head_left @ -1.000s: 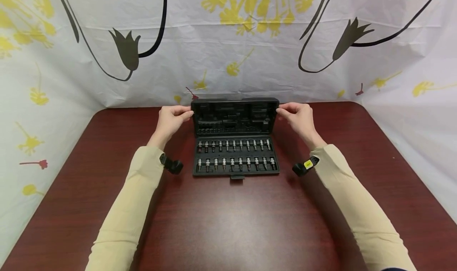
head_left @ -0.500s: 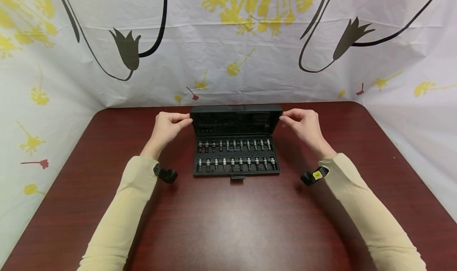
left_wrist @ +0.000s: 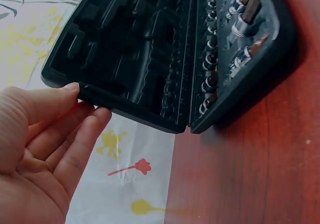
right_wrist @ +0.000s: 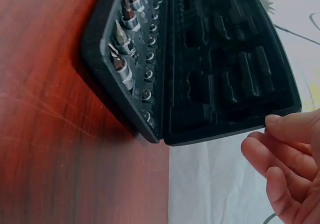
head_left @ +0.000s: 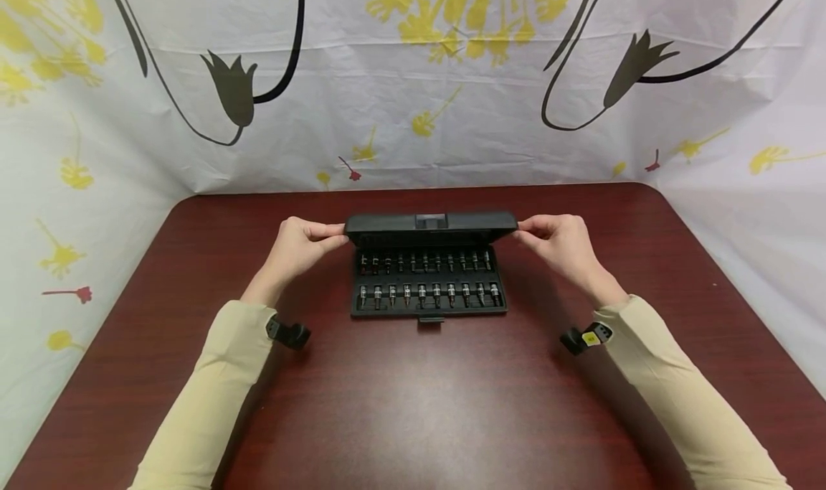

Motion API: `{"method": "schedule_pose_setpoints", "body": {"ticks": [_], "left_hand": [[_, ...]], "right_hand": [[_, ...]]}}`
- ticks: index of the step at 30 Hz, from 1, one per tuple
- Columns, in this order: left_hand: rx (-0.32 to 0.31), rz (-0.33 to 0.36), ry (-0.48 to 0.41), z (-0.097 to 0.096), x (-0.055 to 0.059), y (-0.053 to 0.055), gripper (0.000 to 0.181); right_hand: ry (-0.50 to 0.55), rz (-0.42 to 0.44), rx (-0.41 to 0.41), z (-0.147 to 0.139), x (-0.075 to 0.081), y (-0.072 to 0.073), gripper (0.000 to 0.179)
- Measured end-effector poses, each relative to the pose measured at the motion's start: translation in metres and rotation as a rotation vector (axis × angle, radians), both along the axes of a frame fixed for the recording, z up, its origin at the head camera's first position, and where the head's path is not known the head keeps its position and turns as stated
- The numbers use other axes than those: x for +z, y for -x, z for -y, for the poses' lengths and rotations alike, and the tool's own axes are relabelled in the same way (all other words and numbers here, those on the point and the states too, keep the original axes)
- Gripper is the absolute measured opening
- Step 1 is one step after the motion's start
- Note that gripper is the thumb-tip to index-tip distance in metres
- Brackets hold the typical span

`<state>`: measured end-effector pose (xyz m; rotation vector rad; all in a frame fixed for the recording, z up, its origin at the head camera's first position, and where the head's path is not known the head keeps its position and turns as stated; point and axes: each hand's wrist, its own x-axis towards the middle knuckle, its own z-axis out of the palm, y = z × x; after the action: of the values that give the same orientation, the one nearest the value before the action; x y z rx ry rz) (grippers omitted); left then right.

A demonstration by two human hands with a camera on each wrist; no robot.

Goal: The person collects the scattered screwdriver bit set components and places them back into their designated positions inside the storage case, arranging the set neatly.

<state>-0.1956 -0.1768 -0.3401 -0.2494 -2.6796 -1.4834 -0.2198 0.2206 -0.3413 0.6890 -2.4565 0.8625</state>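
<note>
A black plastic socket bit case [head_left: 429, 277] stands on the table with its lid [head_left: 387, 223] tilted forward over the back of the base. Two rows of silver bit sockets [head_left: 422, 294] sit in the base. My left hand [head_left: 293, 252] pinches the lid's left end between thumb and fingers; in the left wrist view, the thumb of the left hand [left_wrist: 45, 139] lies on the lid's rim. At the opposite end, my right hand [head_left: 564, 246] pinches the lid's right edge, and the right wrist view shows the right hand [right_wrist: 295, 154] at that corner. The lid's inside is moulded with hollows.
A dark red wooden table [head_left: 426, 404] carries the case near its back edge. Behind and at both sides hangs a white sheet [head_left: 477, 145] with flower prints. A small latch tab [head_left: 431, 321] juts from the base's front. Each wrist wears a black camera [head_left: 290, 333].
The lid has swung from nearly upright to tilted forward and down, so its outer top face shows. Both hands have come down and slightly outward with it. The base has stayed put.
</note>
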Motion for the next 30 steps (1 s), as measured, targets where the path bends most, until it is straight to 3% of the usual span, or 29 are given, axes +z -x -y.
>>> {"method": "schedule_pose_setpoints", "body": {"ticks": [10, 20, 30], "left_hand": [[-0.081, -0.101, 0.053, -0.003, -0.004, -0.014, 0.018], [-0.149, -0.193, 0.127, -0.003, -0.013, -0.027, 0.022], [-0.175, -0.228, 0.176, -0.003, -0.022, -0.034, 0.022]], "right_hand": [[-0.125, 0.031, -0.01, -0.001, 0.001, -0.022, 0.009], [-0.173, 0.073, -0.018, 0.001, -0.004, -0.04, 0.013], [-0.193, 0.087, -0.027, 0.002, -0.013, -0.049, 0.015]]}}
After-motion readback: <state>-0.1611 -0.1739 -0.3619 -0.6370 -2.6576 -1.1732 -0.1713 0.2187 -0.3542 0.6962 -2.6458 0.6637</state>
